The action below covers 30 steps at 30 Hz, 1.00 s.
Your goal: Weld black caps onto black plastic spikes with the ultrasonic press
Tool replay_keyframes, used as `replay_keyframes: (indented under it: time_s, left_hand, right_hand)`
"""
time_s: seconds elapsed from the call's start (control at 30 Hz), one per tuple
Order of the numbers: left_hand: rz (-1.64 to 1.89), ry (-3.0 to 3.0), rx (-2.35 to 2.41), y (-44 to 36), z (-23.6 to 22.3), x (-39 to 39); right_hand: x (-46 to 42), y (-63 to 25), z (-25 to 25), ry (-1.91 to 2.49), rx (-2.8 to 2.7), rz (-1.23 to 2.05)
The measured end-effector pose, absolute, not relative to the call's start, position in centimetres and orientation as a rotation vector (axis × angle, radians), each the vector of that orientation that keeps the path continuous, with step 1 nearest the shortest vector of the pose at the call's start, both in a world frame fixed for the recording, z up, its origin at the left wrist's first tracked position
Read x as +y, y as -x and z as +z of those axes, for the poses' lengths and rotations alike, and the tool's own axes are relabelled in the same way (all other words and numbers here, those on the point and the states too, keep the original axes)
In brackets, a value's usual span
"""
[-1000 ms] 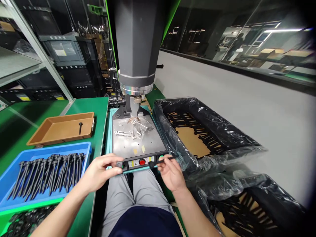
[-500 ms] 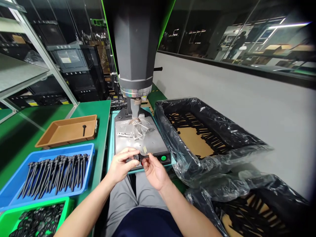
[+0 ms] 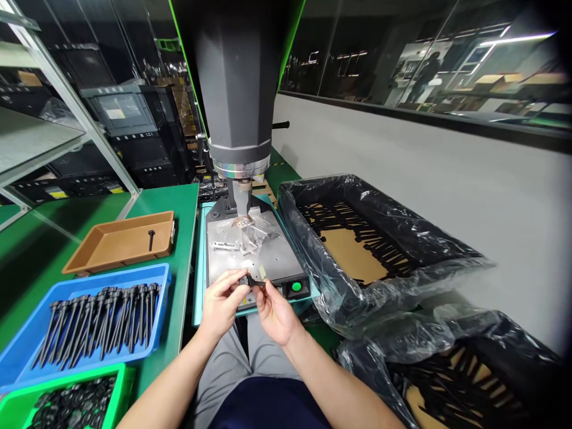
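Both hands hold one black plastic rod with a round head, over the front edge of the machine's base. My left hand pinches the round head between thumb and fingers. On the other end, the fingertips of my right hand are closed around the slim, ribbed-looking shaft. Beyond the hands lies the metal base plate, with a clear plastic-covered fixture under the tip of the grey press head. A green button sits just right of my right hand.
On the left, a brown tray holds one black rod, a blue tray several headed rods, and a green bin black round pieces. Plastic-lined boxes of black parts stand to the right. A metal shelf frame rises at left.
The view has shifted slightly. My hands stay on the rod, whose head is now tipped up a little at the left, and the red spot beneath the fingers no longer shows.
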<state>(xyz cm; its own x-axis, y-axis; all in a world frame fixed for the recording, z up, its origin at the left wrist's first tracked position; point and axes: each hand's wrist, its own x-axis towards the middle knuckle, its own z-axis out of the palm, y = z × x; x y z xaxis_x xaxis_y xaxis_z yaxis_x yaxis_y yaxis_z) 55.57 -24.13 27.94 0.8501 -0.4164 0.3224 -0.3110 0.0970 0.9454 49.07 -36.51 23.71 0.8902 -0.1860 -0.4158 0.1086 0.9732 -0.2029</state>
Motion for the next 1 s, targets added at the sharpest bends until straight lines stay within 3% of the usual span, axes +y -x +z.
replay_keyframes:
  time_s: [0.77, 1.0]
  left_hand:
    - [-0.211, -1.487, -0.638, -56.6, 26.8, -24.4]
    - [-0.366, -1.13, -0.501, -56.1, 24.6, -25.1]
  right_hand:
    - [-37.0, -48.9, 23.0, 0.162, 0.478, -0.134]
    - [-36.6, -48.4, 22.3, 0.163, 0.42, -0.169]
